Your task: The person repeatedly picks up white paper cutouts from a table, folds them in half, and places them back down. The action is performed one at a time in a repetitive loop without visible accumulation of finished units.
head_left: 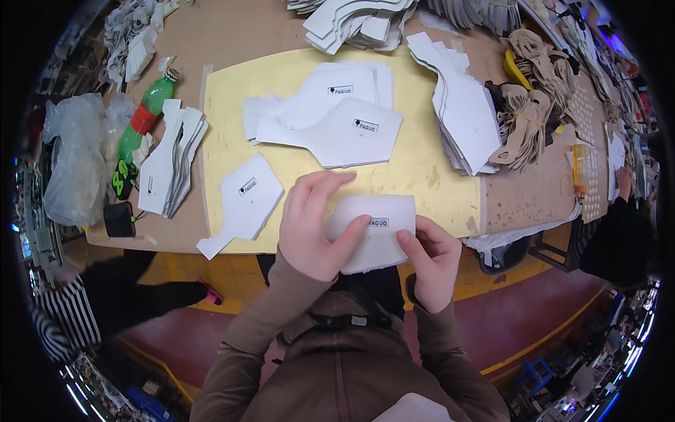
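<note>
In front of me, near the table's front edge, is a white cut piece (383, 247) of sheet material with a small dark printed label. My right hand (434, 259) pinches its right edge, the thumb on top and the fingers curled behind. On the left side, my left hand (307, 228) holds it with the thumb lying on its face beside the label; the other fingers reach past its upper left corner. Just beyond lies a stack of similar white pieces (323, 133) with printed labels. Another white piece (252, 193) lies left of my left hand.
A yellow sheet (450, 204) covers the table's middle. Left are a green bottle (156, 95), a plastic bag (76, 158), a dark phone-like object (119, 219) and a white stack (169, 165). Right are another white stack (464, 119) and beige bundles (527, 123). People stand on both sides.
</note>
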Available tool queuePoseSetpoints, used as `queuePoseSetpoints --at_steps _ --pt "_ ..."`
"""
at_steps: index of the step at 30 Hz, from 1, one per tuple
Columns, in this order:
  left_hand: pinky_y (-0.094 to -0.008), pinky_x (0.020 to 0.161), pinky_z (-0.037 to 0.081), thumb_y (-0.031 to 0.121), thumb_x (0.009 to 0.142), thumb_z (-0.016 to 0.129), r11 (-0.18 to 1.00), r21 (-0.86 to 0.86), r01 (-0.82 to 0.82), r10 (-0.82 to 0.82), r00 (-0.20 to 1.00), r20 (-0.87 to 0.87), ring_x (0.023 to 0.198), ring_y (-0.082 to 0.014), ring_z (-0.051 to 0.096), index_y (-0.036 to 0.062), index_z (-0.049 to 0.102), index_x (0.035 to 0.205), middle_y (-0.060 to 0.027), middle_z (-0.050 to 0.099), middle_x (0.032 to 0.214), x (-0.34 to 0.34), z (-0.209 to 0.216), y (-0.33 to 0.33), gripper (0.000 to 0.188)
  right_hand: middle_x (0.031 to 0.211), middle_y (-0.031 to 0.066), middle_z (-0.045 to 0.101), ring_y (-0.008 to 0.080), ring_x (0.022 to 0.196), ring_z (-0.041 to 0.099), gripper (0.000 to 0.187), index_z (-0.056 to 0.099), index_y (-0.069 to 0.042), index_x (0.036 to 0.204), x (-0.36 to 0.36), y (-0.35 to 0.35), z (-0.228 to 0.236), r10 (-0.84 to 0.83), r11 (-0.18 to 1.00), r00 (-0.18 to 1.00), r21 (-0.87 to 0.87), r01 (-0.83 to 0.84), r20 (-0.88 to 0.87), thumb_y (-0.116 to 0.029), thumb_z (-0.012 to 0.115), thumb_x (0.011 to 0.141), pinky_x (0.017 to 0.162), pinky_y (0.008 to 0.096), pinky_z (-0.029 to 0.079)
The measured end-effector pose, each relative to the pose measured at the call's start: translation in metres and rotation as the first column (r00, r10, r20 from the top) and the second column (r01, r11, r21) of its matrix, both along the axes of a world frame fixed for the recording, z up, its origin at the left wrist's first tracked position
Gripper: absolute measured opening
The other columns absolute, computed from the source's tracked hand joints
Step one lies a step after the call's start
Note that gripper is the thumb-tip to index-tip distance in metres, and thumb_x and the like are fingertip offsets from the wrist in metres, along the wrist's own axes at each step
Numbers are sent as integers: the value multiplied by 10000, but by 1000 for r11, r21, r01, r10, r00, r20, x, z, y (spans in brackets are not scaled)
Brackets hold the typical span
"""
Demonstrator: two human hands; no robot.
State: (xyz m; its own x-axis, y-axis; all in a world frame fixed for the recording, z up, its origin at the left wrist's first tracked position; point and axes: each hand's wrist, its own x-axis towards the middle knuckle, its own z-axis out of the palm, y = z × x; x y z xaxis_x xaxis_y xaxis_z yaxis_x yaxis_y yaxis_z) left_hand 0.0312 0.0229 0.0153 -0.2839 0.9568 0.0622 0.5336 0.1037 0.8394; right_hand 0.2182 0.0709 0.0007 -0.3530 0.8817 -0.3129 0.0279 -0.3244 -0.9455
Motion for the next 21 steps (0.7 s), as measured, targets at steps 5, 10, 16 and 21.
queuePoseSetpoints --at_steps 5,10,16,21 --pt "-325 847 559 71 861 789 992 64 105 -119 951 285 1006 -194 642 10 569 1238 -97 593 1120 24 -7 -12 440 1017 99 688 134 924 626 268 686 74 1200 -4 2 1 126 983 989 141 -115 -75 -77 524 1050 828 256 493" --pt "-246 821 587 -14 948 669 989 -117 -86 141 768 625 973 -148 704 -49 598 1211 -121 676 1125 17 -14 -30 274 1028 119 681 175 944 643 230 720 45 1156 -16 -4 6 205 923 972 309 -230 112 -11 612 961 842 289 510" --pt "-229 827 572 -39 957 659 980 -157 -121 197 513 835 956 -133 707 -103 627 1192 -130 724 1083 3 -28 -41 245 1038 138 699 256 913 699 260 719 23 1070 -35 -9 2 66 846 968 501 -182 242 11 785 819 797 331 564" --pt "-249 833 586 -69 941 657 984 -128 -122 173 509 843 932 -146 716 -111 651 1140 -135 731 1049 5 -30 -42 204 1007 156 739 235 885 736 236 726 54 1046 -35 -9 1 25 803 966 570 -172 257 54 773 815 779 314 584"
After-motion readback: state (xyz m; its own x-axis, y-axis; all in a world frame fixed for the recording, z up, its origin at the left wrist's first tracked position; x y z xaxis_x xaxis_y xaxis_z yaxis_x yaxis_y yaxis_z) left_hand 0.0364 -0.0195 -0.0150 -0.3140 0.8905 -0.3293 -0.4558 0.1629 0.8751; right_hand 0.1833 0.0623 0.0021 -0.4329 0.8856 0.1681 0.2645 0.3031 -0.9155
